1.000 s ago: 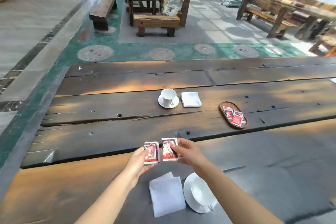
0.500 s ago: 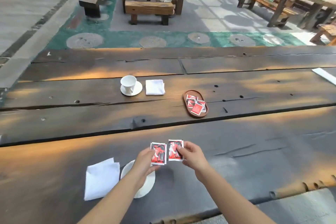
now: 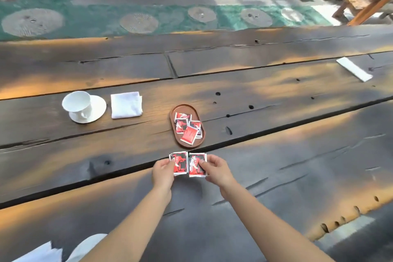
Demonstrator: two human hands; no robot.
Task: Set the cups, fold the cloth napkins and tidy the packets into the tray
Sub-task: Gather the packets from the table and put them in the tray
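Left hand (image 3: pixel 162 169) pinches one red packet (image 3: pixel 180 162); right hand (image 3: pixel 215 169) pinches a second packet (image 3: pixel 196 166). Oval tray (image 3: pixel 172 120) just ahead, part-filled. Lay both flat inside rim.

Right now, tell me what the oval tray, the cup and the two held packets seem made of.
Oval tray: likely wood, matte brown, smooth raised rim.
Cup: probably glazed ceramic or porcelain, glossy white.
Held packets: probably printed foil or plastic film; red-and-white print, thin and flat.
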